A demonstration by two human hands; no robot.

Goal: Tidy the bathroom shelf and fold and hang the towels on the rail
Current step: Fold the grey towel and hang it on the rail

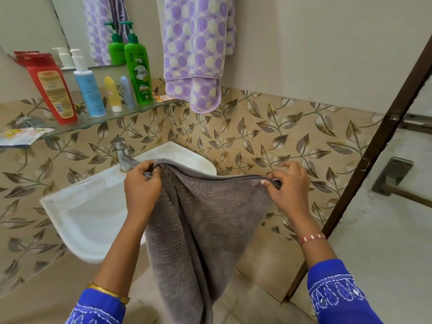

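While pinched by both hands (215, 181), grey towel (198, 218) edge.

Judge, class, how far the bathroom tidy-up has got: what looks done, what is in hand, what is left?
Looks done: the purple dotted towel hangs folded, and bottles stand in a row on the glass shelf. In hand: the left hand and right hand pinch the grey towel by its top edge. Left: folding and hanging it; sachets lie loose at the shelf's end.

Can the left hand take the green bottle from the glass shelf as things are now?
Probably not at once. The left hand is pinching a corner of the grey towel. The path up to the green bottle looks free, but it must let go first.
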